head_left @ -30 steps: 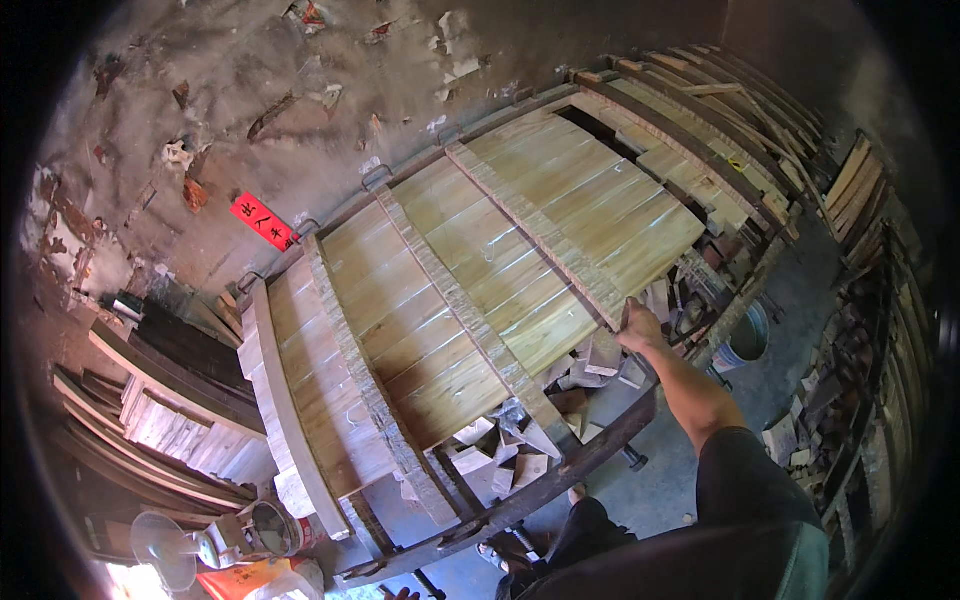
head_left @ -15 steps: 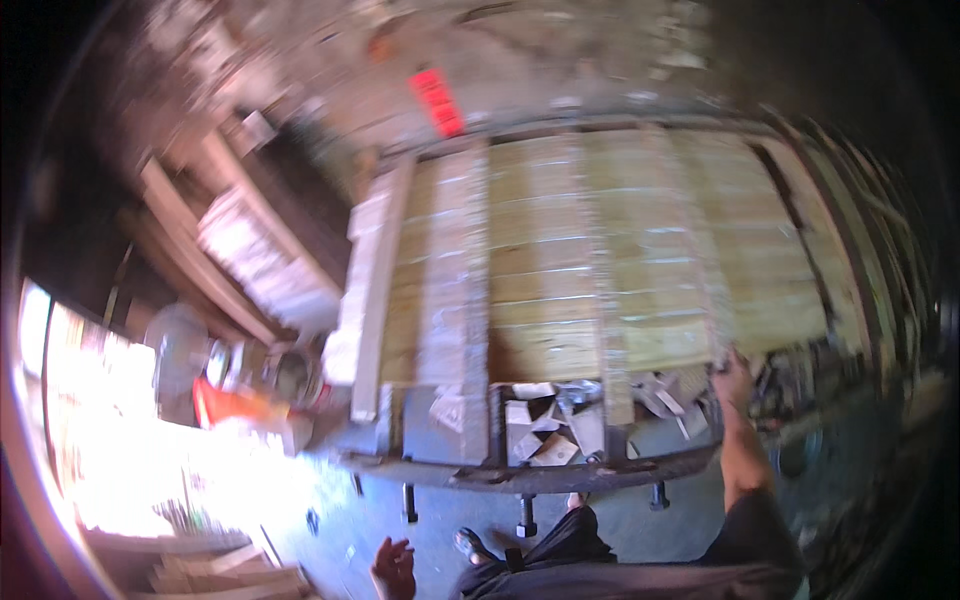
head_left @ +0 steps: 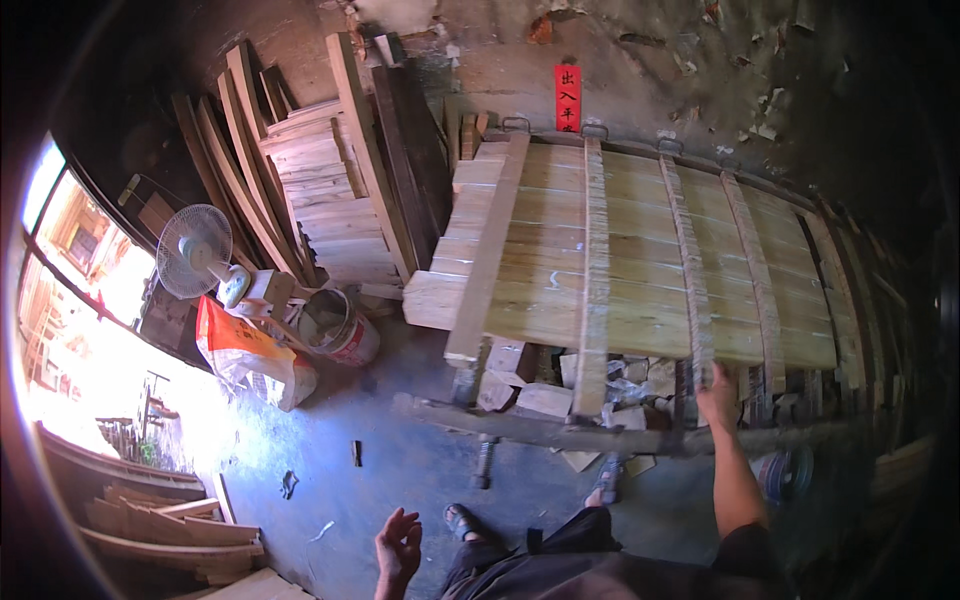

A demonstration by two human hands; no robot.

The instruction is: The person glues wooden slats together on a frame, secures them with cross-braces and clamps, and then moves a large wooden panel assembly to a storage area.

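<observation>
My right hand [head_left: 716,398] is closed round the near end of a rough wooden batten [head_left: 690,285], the third from the left of several lying across a wide panel of pale boards [head_left: 640,240]. Its thumb side faces up, and the fingers are partly hidden behind the wood. The panel rests sloping on a rack with a dark front bar [head_left: 630,440]. Low at the left, my left hand [head_left: 398,545] hangs in the air away from the panel, fingers loosely bent and apart, holding nothing.
Wood offcuts [head_left: 545,400] lie under the panel's near edge. A bolt [head_left: 485,462] sticks out below the front bar. To the left stand a fan [head_left: 195,250], a white-orange sack [head_left: 255,355], a bucket [head_left: 345,330] and leaning planks [head_left: 365,160]. More timber [head_left: 170,530] lies lower left.
The view has swung left and steadied, so the panel sits further right. My right hand has shifted left along the panel's near edge to another batten. My left hand still hangs free.
</observation>
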